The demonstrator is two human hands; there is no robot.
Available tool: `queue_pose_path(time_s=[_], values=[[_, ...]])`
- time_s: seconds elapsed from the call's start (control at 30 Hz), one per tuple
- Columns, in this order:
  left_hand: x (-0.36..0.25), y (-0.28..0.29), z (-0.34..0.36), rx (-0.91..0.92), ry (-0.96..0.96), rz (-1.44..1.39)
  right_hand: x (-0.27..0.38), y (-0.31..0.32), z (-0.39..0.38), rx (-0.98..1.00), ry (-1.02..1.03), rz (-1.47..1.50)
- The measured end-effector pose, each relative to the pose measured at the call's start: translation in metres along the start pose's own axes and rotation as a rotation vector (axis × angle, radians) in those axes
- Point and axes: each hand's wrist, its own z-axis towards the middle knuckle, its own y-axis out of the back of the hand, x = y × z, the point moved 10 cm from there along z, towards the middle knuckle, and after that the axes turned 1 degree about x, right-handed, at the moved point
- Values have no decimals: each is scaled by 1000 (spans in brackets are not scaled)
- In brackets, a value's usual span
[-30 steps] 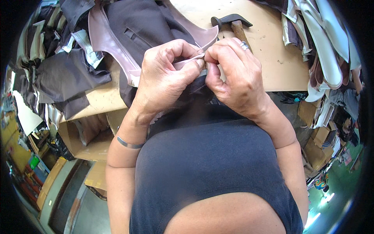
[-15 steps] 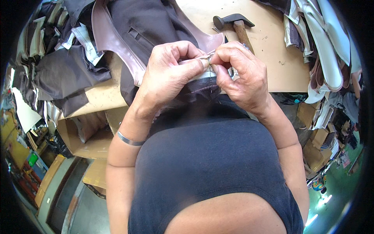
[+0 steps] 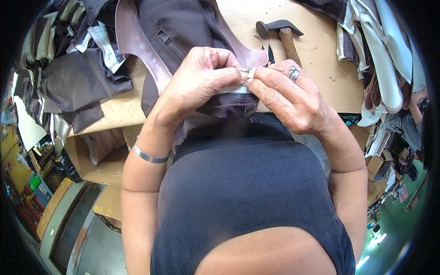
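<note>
Left hand [image 3: 201, 80] and right hand [image 3: 293, 96] pinch a dark, pink-trimmed piece [image 3: 190, 23]

They nearly meet at its near edge [image 3: 237, 90]; the rest lies across the table [image 3: 327, 87]. It seems light, limp, the pink trim [image 3: 149, 51] slicker; the edge likely offers firmest hold. A hammer [image 3: 288, 41] lies far right.

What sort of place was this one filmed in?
Likely a sewing or leather workshop: a hammer on a worktable, heaped dark material at left and bundled pale strips at right.

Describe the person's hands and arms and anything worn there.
The left hand and right hand are ungloved; left forearm and right forearm are sleeveless. The left forearm wears a smooth silvery bracelet, the right hand a chunky silvery ring.
</note>
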Motion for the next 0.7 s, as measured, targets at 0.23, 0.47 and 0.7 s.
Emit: queue_pose_path(time_s=[0.23,0.47,0.7], values=[[4,1,-1,-46,-32,105,14,-6,10,151,185,-101],[2,-7,-4,-58,-37,162,18,-11,9,254,280,-99],[7,-4,-6,-2,-34,55,21,-13,11,285,339,-37]])
